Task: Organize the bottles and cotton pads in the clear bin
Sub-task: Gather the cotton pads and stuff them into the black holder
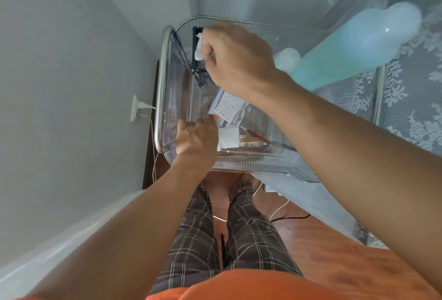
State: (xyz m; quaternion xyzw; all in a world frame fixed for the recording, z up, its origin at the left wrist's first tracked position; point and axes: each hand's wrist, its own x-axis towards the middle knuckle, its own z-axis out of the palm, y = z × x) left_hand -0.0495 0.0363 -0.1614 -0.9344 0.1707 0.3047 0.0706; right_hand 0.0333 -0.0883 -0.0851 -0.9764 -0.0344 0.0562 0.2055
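A clear plastic bin [239, 164] with ribbed walls stands in front of me, close to the grey wall. My left hand [195, 135] grips its near left rim. My right hand [235, 56] reaches into the far left corner, fingers closed on a small white item [198, 52], perhaps a cotton pad, next to a black object [196, 36]. On the bin's floor lie a dotted packet [226, 105], a white pad [227, 138] and a thin red stick [253, 133]. I see no bottles; my right forearm hides part of the bin.
A metal rail [160, 89] runs along the bin's left side. A wall socket with a white cable [136, 108] is on the left wall. Pale blue balloons [378, 34] and lace fabric [411, 117] lie to the right. Cables [279, 208] trail on the wooden floor by my legs.
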